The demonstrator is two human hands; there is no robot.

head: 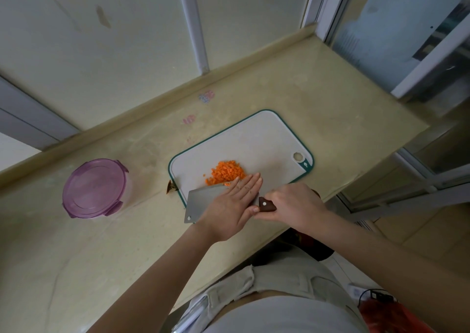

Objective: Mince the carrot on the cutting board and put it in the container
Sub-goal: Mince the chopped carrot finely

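1 lidded container (94, 189) L of board (254, 139)

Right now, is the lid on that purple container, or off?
On. The purple lid sits flat over the container; none of the inside shows. Whether its clips are latched, I cannot tell.

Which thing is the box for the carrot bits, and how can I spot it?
Look along the long beige counter. Left of the white cutting board with the green rim, apart from it, sits the container. It is the only round thing there, with a see-through purple lid that has clips round its edge.
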